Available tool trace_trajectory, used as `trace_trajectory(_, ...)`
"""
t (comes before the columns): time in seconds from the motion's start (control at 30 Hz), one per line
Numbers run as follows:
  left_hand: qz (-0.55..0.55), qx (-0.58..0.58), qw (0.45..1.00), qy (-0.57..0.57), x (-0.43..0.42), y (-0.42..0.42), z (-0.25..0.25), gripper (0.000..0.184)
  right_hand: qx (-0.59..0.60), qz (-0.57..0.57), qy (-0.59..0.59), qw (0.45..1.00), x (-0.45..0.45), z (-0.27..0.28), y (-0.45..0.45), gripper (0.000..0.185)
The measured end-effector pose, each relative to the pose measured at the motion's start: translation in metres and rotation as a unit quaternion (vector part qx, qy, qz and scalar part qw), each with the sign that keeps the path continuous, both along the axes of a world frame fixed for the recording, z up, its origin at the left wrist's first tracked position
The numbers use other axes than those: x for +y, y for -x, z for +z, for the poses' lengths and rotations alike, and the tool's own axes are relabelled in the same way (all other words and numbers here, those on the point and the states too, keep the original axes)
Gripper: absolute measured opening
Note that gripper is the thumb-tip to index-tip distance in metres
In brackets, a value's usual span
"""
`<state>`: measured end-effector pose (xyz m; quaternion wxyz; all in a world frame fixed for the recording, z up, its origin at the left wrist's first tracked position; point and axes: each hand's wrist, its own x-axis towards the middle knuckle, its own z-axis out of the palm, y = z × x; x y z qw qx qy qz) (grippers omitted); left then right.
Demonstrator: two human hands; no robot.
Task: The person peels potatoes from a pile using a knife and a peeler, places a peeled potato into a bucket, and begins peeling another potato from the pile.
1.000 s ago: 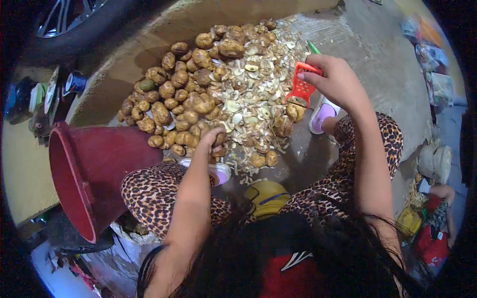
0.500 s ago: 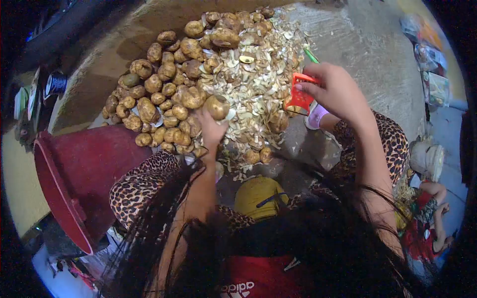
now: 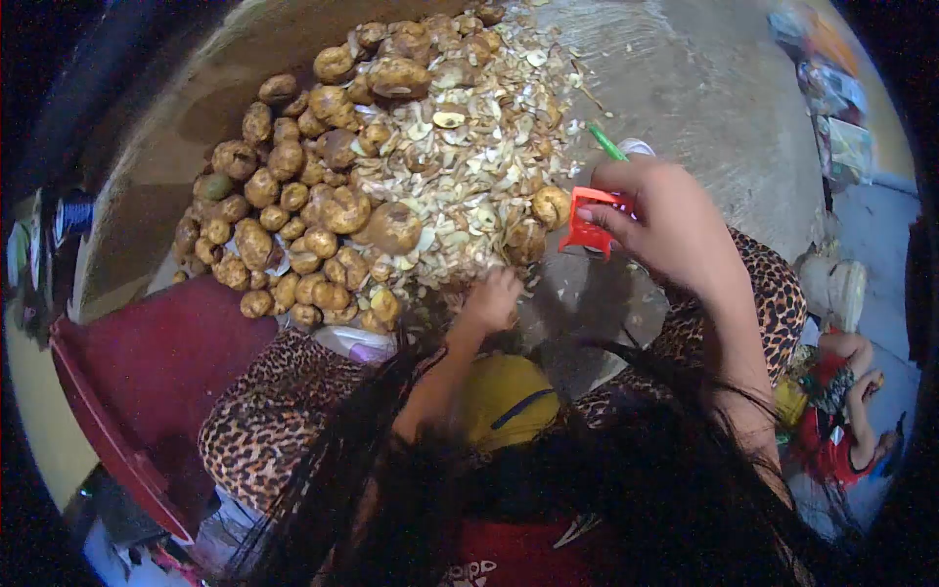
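Note:
My right hand (image 3: 657, 217) is closed round a red plastic peeler (image 3: 591, 227), held above the floor just right of the peels. A green stick-like end (image 3: 607, 143) pokes out past its fingers; I cannot tell whether it belongs to the peeler. My left hand (image 3: 492, 300) reaches to the near edge of the peelings (image 3: 479, 147), fingers curled downward, hiding what lies under them. A large potato (image 3: 393, 228) sits to its upper left, against a heap of unpeeled brown potatoes (image 3: 284, 161). Another potato (image 3: 551, 207) lies at the right edge of the peels.
A dark red tub (image 3: 161, 362) lies tipped on its side at left. Between my leopard-print knees is a yellow rounded object (image 3: 507, 386). At the right are plastic packs (image 3: 843, 147), a whitish container (image 3: 833, 286) and another person (image 3: 836, 430).
My left hand has left the large potato and moved right and nearer, to the near edge of the peels. My right hand has come a little nearer, still holding the peeler. The view has shifted slightly.

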<state>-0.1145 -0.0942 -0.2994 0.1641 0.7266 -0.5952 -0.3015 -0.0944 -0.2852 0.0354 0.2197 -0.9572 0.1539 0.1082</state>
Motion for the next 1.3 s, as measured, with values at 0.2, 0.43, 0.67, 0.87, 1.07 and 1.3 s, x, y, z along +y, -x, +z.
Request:
trace_trajectory(0.2,-0.224,-0.125,0.960,0.114,0.014,0.060,-0.064,0.036,0.011,0.005,-0.003,1.000,0.009,0.013,-0.003,0.012)
trace_trajectory(0.43,-0.123,0.039,0.989,-0.073,0.033,0.029,-0.033,0.021,-0.001,0.010,-0.010,1.000,0.018,0.006,-0.009,0.013)
trace_trajectory(0.67,0.051,0.056,0.991,-0.110,0.031,0.013,-0.005,0.020,0.002,0.009,0.011,1.000,0.010,0.004,-0.006,0.018)
trace_trajectory(0.87,-0.037,-0.054,0.994,-0.082,0.034,0.050,-0.007,0.029,-0.042,0.007,0.009,0.999,0.003,0.004,0.002,0.017)
trace_trajectory(1.07,-0.164,0.013,0.986,0.022,0.004,0.106,-0.014,0.039,-0.021,-0.031,0.030,0.999,0.001,0.009,0.001,0.016)
trace_trajectory(1.3,-0.240,-0.015,0.966,0.092,-0.016,0.143,-0.030,0.040,0.037,-0.064,0.000,0.997,-0.011,0.012,0.003,0.012)
